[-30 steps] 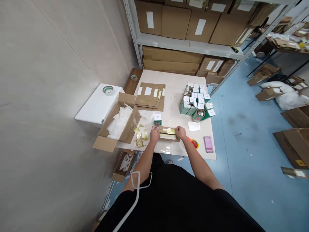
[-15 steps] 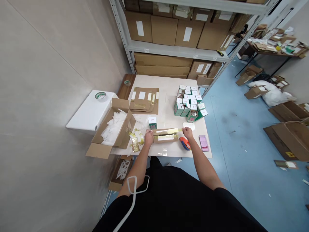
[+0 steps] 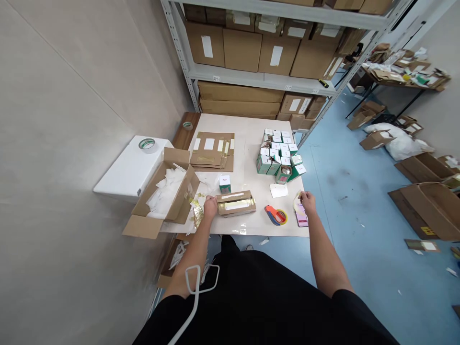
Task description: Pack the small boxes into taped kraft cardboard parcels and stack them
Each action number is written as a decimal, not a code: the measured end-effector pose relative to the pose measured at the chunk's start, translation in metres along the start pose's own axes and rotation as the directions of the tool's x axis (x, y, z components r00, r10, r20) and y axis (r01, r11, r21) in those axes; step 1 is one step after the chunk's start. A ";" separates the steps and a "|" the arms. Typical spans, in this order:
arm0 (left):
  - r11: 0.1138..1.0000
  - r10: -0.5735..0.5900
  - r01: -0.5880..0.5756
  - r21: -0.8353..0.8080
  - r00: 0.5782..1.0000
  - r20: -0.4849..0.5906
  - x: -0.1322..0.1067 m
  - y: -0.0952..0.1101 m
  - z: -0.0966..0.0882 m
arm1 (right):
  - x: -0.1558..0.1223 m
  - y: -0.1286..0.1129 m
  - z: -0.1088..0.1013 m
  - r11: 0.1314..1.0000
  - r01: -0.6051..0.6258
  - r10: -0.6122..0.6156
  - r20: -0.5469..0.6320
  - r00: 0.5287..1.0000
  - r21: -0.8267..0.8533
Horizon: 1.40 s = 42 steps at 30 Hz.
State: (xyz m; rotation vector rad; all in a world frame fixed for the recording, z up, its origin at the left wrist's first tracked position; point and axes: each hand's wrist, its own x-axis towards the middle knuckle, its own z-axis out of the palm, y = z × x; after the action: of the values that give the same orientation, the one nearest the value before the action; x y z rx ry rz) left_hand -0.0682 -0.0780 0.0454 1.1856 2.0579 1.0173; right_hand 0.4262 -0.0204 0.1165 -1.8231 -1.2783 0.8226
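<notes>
A small cardboard box (image 3: 237,207) with yellowish tape and white strips along it lies near the front of the table. My left hand (image 3: 210,207) is closed at its left end, gripping the edge there. Off to the right, my right hand (image 3: 307,200) pinches a crumpled strip of pale yellow tape (image 3: 298,197), which hangs just above a purple phone-like item (image 3: 302,216). Between box and right hand lies an orange and blue tape cutter (image 3: 275,215). Behind the box stands a small green and white carton (image 3: 224,183).
Several green and white cartons (image 3: 275,155) stand grouped at the table's right. Flattened cardboard (image 3: 212,151) lies at the back left. An open box of white packing material (image 3: 167,194) sits left, by scraps of tape (image 3: 197,213). A white paper (image 3: 279,190) lies mid-right.
My right hand has moved right, away from the box, taking the tape strip with it. The strip has come off the box. My left hand and the box have shifted slightly left.
</notes>
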 end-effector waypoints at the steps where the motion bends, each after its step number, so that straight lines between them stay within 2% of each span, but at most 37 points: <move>1: 1.000 0.016 -0.017 0.011 1.000 0.019 -0.001 0.003 0.007 | -0.002 0.000 0.002 0.999 -0.014 0.014 0.007 1.000 0.039; 5: 0.993 0.066 -0.071 0.093 0.996 0.064 -0.005 0.013 0.030 | -0.016 -0.020 0.028 0.959 -0.038 0.009 0.106 0.994 0.279; 9: 0.997 -0.031 0.033 0.073 0.999 -0.022 -0.007 0.012 0.039 | -0.036 -0.063 0.065 0.925 0.004 -0.084 0.192 0.978 0.380; 11: 0.996 -0.091 0.091 0.007 0.996 -0.028 -0.007 0.008 0.040 | -0.045 -0.085 0.083 0.892 0.008 -0.116 0.213 0.970 0.451; 14: 0.984 -0.158 0.154 -0.093 0.987 -0.036 -0.006 0.002 0.036 | -0.055 -0.110 0.109 0.842 -0.017 -0.178 0.308 0.934 0.539; 18: 0.935 -0.277 0.279 -0.217 0.960 0.038 -0.006 0.002 0.026 | -0.065 -0.133 0.141 0.825 -0.052 -0.231 0.419 0.878 0.562; 20: 0.935 -0.281 0.281 -0.215 0.959 0.031 -0.008 0.007 0.019 | -0.068 -0.142 0.155 0.823 -0.055 -0.248 0.445 0.860 0.565; 22: 0.966 -0.208 0.189 -0.177 0.973 -0.095 -0.011 0.017 0.010 | -0.071 -0.150 0.166 0.821 -0.056 -0.269 0.471 0.840 0.568; 24: 0.992 -0.049 0.025 -0.127 0.981 -0.187 -0.016 0.031 -0.001 | -0.074 -0.158 0.176 0.823 -0.051 -0.293 0.501 0.814 0.566; 25: 0.991 0.059 -0.078 -0.107 0.984 -0.171 -0.018 0.040 -0.007 | -0.076 -0.162 0.181 0.826 -0.048 -0.304 0.515 0.801 0.562; 26: 0.977 0.183 -0.193 -0.090 0.977 -0.110 -0.022 0.048 -0.012 | -0.078 -0.166 0.186 0.829 -0.048 -0.312 0.531 0.788 0.558; 28: 0.925 0.375 -0.373 -0.069 0.927 0.016 -0.029 0.063 -0.020 | -0.083 -0.173 0.195 0.833 -0.059 -0.319 0.565 0.761 0.549; 29: 0.906 0.420 -0.418 -0.062 0.907 0.025 -0.032 0.069 -0.022 | -0.086 -0.177 0.200 0.834 -0.070 -0.320 0.583 0.747 0.547; 31: 0.894 0.441 -0.443 -0.068 0.896 -0.045 -0.036 0.074 -0.025 | -0.092 -0.183 0.210 0.832 -0.107 -0.316 0.623 0.715 0.545; 34: 0.919 0.350 -0.380 -0.101 0.908 -0.231 -0.036 0.063 -0.031 | -0.097 -0.190 0.221 0.828 -0.188 -0.288 0.689 0.665 0.528; 37: 0.968 0.189 -0.233 -0.089 0.918 -0.348 -0.029 0.033 -0.048 | -0.094 -0.187 0.226 0.832 -0.231 -0.238 0.700 0.674 0.505; 39: 0.991 0.105 -0.128 -0.049 0.938 -0.331 -0.022 0.006 -0.062 | -0.088 -0.178 0.226 0.847 -0.223 -0.193 0.671 0.716 0.482; 42: 0.997 -0.073 0.080 0.025 0.979 -0.190 -0.013 -0.035 -0.076 | -0.079 -0.155 0.225 0.887 -0.207 -0.118 0.635 0.764 0.413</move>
State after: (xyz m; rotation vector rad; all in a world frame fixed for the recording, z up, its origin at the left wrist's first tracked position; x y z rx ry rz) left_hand -0.1356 -0.1267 0.0605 1.0516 2.2566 1.1000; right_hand 0.1429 -0.0131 0.1406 -1.2052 -1.2785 1.7352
